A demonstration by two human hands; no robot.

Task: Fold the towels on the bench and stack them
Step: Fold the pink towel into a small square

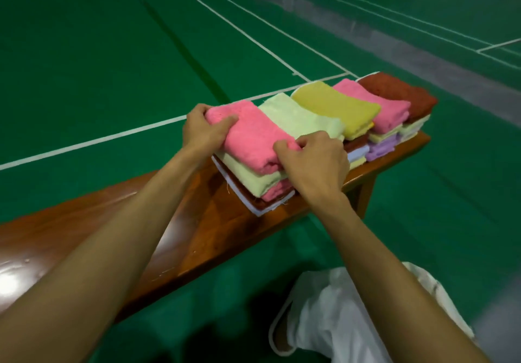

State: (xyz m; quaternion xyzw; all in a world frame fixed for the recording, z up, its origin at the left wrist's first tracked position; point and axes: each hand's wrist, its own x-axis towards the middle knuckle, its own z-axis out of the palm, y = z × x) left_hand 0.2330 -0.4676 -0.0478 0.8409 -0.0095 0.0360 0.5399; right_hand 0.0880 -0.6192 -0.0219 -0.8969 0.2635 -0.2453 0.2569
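Observation:
A folded pink towel (248, 134) lies on top of the nearest stack at the right end of the wooden bench (214, 221). My left hand (201, 130) grips its far left end, thumb on top. My right hand (313, 162) pinches its near right edge. Under it lie a pale green towel (251, 179), another pink one and a white one. Further right along the bench sit more folded stacks topped by pale green (298, 118), yellow (335, 106), pink (375, 106) and dark red (397, 91) towels.
The bench runs from the lower left to the right, with bare glossy wood at its left part (56, 244). Green court floor with white lines (93, 141) surrounds it. My knee in white cloth (352, 312) is below the bench at the lower right.

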